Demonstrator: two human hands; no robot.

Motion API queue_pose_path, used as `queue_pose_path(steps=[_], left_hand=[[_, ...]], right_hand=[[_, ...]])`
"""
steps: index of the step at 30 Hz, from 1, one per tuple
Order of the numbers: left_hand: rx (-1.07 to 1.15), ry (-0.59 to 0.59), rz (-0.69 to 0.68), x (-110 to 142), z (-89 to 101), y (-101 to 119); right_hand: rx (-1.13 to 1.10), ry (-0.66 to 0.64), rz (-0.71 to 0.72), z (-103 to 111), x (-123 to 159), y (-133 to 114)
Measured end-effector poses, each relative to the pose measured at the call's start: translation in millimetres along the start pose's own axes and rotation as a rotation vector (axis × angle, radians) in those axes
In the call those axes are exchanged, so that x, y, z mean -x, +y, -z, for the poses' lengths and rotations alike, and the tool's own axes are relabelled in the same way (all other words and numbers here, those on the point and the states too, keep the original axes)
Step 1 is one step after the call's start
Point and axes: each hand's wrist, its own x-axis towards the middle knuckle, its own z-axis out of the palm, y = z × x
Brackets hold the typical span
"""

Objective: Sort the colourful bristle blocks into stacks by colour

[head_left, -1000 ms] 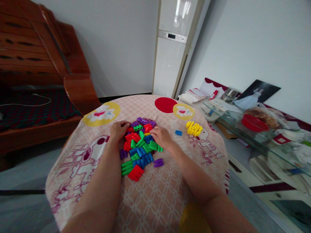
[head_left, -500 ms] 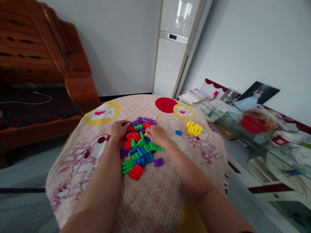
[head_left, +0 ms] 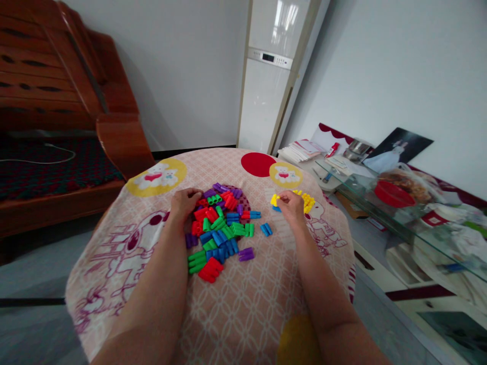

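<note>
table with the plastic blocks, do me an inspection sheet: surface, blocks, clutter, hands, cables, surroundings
Surface: patterned cloth over a rounded tabletop
Blocks: mixed pile of red, green, blue and purple; yellow blocks grouped to its right; purple piece apart
Clutter: papers and red bowl off to the right
Hands: left hand at the pile's left edge; right hand holding a yellow piece
Cables: white cable on bench seat
Surroundings: wooden bench left, tall white unit behind
</note>
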Motion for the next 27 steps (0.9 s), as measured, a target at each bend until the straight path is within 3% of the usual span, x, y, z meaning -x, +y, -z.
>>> queue_pose_path(steps=[3,6,13,24,27], left_hand=[[-0.006,-0.001,-0.003,-0.8,-0.2,0.3],[-0.008,0.001,-0.001,-1.2,-0.1,0.6],[0.015,0.010,-0.022,-1.2,-1.9,-4.0],[0.019,-0.007,0.006,0.3,-0.4,-1.2],[0.021,-0.013,0.006,0.2,-0.2,-0.7]], right_hand=[[0.127,0.124,-0.082,17.2,-12.7,16.5],[0.320,0.169,-0.141,24.3,-23.5,25.1],[0.675,0.096,-0.050,18.5,-29.2,35.6],[0.647,0.120,-0.048,15.2,-30.9,43.1],[0.646,0.066,0.021,13.3,-31.9,37.0]])
